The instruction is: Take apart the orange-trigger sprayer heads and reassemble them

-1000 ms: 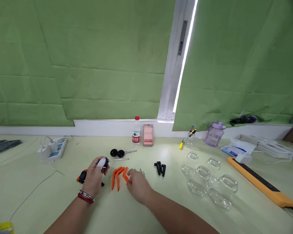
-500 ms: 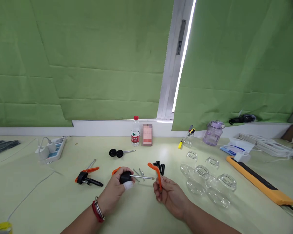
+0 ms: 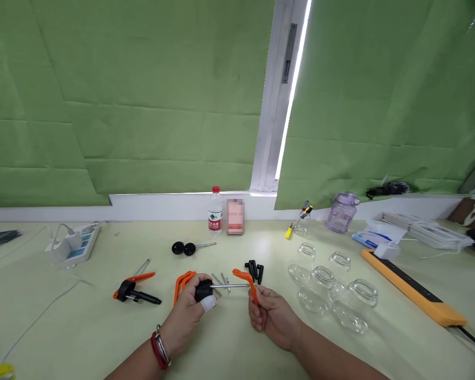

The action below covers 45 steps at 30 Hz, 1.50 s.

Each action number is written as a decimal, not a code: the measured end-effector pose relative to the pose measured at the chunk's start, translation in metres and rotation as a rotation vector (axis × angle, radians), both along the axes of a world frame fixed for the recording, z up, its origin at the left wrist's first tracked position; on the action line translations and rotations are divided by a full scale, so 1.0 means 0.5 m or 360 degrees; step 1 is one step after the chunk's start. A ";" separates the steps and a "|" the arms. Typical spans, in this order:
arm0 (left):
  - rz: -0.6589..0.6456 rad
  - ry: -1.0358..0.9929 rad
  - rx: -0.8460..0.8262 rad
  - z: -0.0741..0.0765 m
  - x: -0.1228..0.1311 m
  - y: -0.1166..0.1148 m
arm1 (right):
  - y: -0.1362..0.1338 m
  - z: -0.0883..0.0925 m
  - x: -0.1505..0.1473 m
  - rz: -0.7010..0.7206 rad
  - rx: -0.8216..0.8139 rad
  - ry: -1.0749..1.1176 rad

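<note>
Both forearms reach in low — left hand [image 3: 188, 311] curled into a closed grip, right hand [image 3: 271, 316] pinching, 2 fists nearly level.

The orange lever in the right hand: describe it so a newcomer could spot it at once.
Start at the water bottle by the wall and come straight down the table to the two hands. The right hand pinches the orange lever upright, at the tip of the left hand's tool. The other orange levers lie flat.
</note>
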State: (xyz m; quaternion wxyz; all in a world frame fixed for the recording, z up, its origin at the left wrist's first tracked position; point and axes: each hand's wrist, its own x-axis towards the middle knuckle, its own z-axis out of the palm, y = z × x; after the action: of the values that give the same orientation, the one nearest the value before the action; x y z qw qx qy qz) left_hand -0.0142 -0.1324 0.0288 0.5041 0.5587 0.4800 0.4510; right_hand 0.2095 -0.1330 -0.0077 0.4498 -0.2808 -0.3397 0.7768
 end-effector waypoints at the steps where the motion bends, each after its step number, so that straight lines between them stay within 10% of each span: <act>1: 0.0024 -0.0004 -0.0003 -0.001 0.000 0.000 | 0.000 0.000 0.000 0.0003 -0.0001 0.0007; 45: -0.0627 -0.0186 0.0011 0.023 0.034 -0.051 | -0.030 0.022 -0.021 0.0310 0.0507 -0.0631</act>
State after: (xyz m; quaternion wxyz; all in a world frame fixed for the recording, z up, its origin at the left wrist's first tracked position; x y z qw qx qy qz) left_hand 0.0026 -0.1577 0.0402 0.6075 0.6164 0.3298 0.3771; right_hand 0.1988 -0.1480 0.0035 0.3362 -0.3193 -0.5645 0.6830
